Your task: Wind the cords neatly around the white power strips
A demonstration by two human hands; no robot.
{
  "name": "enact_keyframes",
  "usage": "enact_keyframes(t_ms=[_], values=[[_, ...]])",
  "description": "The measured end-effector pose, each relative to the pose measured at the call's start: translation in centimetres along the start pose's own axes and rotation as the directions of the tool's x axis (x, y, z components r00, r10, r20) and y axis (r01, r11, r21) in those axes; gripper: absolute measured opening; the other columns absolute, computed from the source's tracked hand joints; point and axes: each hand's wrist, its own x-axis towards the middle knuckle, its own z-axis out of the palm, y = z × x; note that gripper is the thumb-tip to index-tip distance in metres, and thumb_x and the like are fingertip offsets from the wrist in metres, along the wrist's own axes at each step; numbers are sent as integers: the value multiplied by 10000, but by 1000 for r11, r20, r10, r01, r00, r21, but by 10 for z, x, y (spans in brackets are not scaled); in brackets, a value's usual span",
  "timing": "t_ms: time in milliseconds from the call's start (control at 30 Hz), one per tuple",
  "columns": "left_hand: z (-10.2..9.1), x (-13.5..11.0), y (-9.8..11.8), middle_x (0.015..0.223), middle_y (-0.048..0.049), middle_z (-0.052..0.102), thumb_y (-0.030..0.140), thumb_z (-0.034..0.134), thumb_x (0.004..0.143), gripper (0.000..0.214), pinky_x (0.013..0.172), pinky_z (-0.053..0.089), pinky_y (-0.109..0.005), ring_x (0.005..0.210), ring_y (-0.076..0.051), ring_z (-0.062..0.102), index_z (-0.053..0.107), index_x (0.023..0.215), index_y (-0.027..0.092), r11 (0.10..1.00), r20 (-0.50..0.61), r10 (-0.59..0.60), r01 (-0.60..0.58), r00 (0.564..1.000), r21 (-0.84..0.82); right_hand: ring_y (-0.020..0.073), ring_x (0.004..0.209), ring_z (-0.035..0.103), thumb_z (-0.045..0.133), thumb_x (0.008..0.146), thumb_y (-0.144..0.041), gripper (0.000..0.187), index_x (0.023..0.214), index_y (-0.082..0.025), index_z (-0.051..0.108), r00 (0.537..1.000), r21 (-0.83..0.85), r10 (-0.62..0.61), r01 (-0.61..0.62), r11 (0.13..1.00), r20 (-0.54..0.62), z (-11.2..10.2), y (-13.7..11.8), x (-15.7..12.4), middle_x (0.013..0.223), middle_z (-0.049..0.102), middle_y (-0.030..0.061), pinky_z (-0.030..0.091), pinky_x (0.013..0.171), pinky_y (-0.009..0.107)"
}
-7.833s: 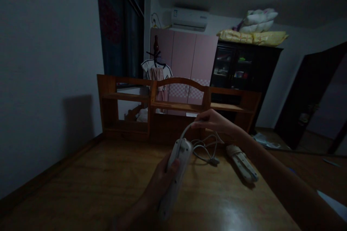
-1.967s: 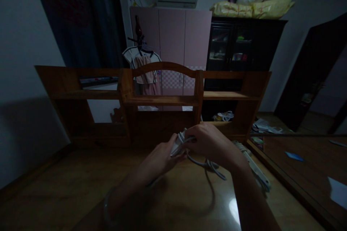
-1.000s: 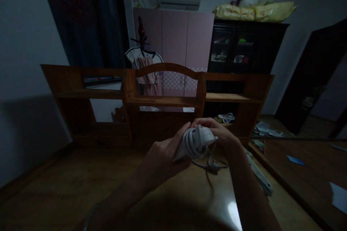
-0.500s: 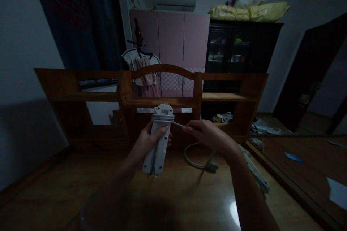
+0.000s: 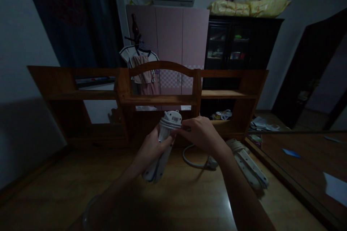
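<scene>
A white power strip [image 5: 162, 158] is tilted in front of me, its underside with screw holes and a label facing up. My left hand [image 5: 155, 145] is wrapped round its middle. Several turns of its white cord [image 5: 170, 124] circle the far end of the strip. Close beside those turns, my right hand [image 5: 199, 131] pinches the cord at the strip's right edge. The cord's loose part curves down to the tabletop, where the plug [image 5: 211, 162] lies partly behind my right wrist.
A second power strip [image 5: 248, 166], its cord bundled at one end, lies on the wooden tabletop [image 5: 187, 202] right of my forearm. A wooden shelf unit [image 5: 159, 100] stands along the back. Past the raised right edge, papers [image 5: 336, 187] lie on a brown surface.
My right hand has moved in to the strip with the cord, shortening the stretch between them. The strip's far end has swung right and slightly down. More of the second strip shows.
</scene>
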Motion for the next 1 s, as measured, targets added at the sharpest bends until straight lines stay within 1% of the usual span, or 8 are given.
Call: enact_keyframes(t_ms=[167,300,433,533,600,800,900,1000], values=[[3,0,-1,1051,-45,693,488,600,800,489,772,493,-301,924,-239,662,541,1208,225,1000,-30,13,-12,999,12,131,639,605,537,917,-462,377,712,-186,691,999,37,-42,43,998,-28,0,7,1,678,683,36,289,585,234],[4,1,-3,1023,-40,701,480,612,790,514,723,500,-286,850,-222,674,512,1228,231,1000,0,12,-12,1000,7,109,574,565,537,916,-464,384,696,-191,693,998,24,-53,54,998,-45,0,12,2,624,654,15,261,556,237],[1,1,-4,1012,-39,706,444,638,771,513,737,502,-290,846,-223,678,512,1222,235,999,9,16,-16,1000,48,112,567,564,488,927,-512,424,749,-204,720,997,29,-50,51,998,-55,1,12,3,608,646,16,261,551,239],[0,1,-2,1027,-44,704,434,633,776,512,756,499,-297,870,-232,679,506,1232,238,996,-4,1,0,1000,91,118,561,563,465,917,-561,488,707,-191,706,998,33,-32,34,999,-53,3,11,4,600,643,25,273,551,240],[-1,0,-2,1055,-45,697,433,633,776,533,768,497,-299,897,-235,677,488,1254,246,994,-23,-4,6,1000,110,123,570,568,475,907,-570,490,693,-189,696,999,44,-21,23,999,-42,3,12,3,612,649,27,281,552,239],[-8,6,-9,1064,-56,690,459,632,778,495,830,488,-321,955,-241,664,518,1209,243,993,-119,22,-9,993,114,137,629,584,593,872,-479,293,823,-205,682,1000,110,22,-20,994,-9,3,17,-1,688,667,14,311,565,224],[-14,13,-19,1082,-74,683,476,633,775,513,844,488,-339,977,-249,658,517,1208,227,996,-141,13,0,990,89,133,645,580,594,887,-391,203,850,-205,667,1000,147,8,-10,989,13,4,18,-1,706,661,9,322,579,218],[-17,18,-27,1069,-89,688,486,651,754,546,837,495,-352,949,-254,667,523,1205,207,998,-146,-16,24,989,56,130,654,572,584,891,-328,153,879,-199,665,1000,175,17,-19,984,14,5,23,1,716,653,7,327,587,216]])
